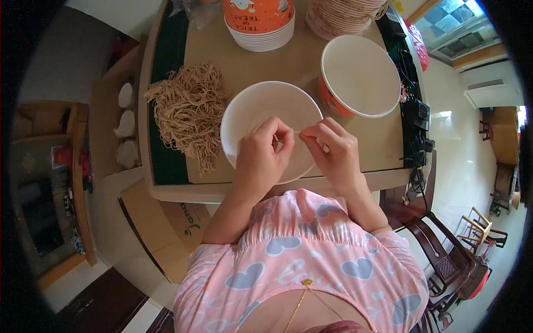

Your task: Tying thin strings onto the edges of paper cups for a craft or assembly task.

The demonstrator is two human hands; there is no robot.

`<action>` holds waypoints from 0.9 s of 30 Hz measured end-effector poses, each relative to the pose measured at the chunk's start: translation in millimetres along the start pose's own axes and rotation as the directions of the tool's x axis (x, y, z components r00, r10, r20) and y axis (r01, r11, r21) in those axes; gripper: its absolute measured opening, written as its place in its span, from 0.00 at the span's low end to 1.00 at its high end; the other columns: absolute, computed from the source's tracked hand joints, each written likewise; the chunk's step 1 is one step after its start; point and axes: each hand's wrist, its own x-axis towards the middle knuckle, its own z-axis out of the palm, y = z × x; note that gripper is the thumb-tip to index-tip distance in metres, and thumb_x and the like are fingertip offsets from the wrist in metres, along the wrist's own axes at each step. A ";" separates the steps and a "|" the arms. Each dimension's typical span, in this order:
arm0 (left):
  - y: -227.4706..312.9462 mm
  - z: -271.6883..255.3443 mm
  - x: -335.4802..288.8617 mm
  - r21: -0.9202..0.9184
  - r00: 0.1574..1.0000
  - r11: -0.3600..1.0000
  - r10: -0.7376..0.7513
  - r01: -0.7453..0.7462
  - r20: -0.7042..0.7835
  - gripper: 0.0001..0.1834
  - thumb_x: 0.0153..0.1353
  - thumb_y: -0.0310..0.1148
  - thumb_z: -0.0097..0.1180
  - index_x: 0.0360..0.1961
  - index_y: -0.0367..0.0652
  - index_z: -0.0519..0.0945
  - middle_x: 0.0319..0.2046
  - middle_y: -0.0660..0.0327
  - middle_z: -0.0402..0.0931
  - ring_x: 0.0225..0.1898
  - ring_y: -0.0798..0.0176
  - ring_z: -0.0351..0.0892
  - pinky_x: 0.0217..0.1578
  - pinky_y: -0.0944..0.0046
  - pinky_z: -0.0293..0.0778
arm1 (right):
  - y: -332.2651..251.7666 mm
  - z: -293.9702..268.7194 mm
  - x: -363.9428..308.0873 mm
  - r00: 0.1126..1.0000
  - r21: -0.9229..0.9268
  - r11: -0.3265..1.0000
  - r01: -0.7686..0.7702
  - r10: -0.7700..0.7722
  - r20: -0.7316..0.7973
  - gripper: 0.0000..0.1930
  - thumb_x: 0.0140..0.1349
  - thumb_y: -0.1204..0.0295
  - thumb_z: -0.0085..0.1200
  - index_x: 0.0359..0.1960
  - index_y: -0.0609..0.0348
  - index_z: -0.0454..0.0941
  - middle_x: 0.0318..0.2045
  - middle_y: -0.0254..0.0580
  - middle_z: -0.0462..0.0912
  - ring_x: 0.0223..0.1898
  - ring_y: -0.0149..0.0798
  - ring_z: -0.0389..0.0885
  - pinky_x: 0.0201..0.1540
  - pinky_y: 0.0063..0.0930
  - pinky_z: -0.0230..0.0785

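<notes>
Counted on the tan-topped table (305,61): two separate round tubs, one nested stack of tubs (261,39), one heap of beige string (191,114), and one stack of pale ringed pieces (338,19) at the far edge; the layers in both stacks lie too close to count reliably. The near tub (247,111), white inside, stands upright directly below the hands, with the string heap just beside it on the left. The far tub (361,72), white inside and orange outside, stands beyond it to the right. Three white rounded objects (127,123) are visible in an open cardboard box (105,133) left of the table. Both forearms rise from the lower edge on either side of the pink garment (302,250) and converge, elbows bent, bringing the fingertips close together over the near tub. The left hand (264,152) has its thumb and forefinger pinched together, the other fingers curled. The right hand (336,150) mirrors it in a similar pinch, fingers bent inward. A short length of thin pale strand (295,132) spans the small gap between the two pinches, gripped at each end; its exact material cannot be told at this size.
</notes>
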 end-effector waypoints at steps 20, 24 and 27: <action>14.8 -10.5 -3.7 -0.236 0.984 0.965 -0.083 0.118 0.155 0.05 0.57 0.26 0.60 0.29 0.35 0.78 0.21 0.63 0.77 0.21 0.76 0.71 0.24 0.72 0.68 | -2.6 -9.0 -1.5 0.997 -0.012 1.000 0.029 -0.029 -0.074 0.07 0.52 0.80 0.62 0.33 0.57 0.80 0.33 0.42 0.80 0.32 0.43 0.82 0.31 0.33 0.75; 13.6 -11.7 -5.2 -0.438 0.972 0.880 -0.094 0.183 0.218 0.04 0.59 0.25 0.58 0.29 0.36 0.78 0.22 0.70 0.75 0.23 0.81 0.68 0.24 0.76 0.65 | -3.8 -12.6 -3.5 0.994 -0.038 0.998 0.043 -0.046 -0.095 0.08 0.51 0.80 0.62 0.33 0.56 0.80 0.33 0.41 0.79 0.29 0.41 0.81 0.29 0.32 0.73; 16.3 -20.2 -6.6 -0.537 0.959 0.817 -0.065 0.210 0.276 0.03 0.60 0.25 0.58 0.30 0.37 0.78 0.24 0.73 0.74 0.25 0.83 0.68 0.24 0.78 0.64 | 4.4 -13.9 -4.0 0.992 0.001 0.998 -0.070 0.070 -0.106 0.08 0.51 0.81 0.62 0.33 0.57 0.81 0.31 0.37 0.77 0.22 0.31 0.72 0.24 0.24 0.66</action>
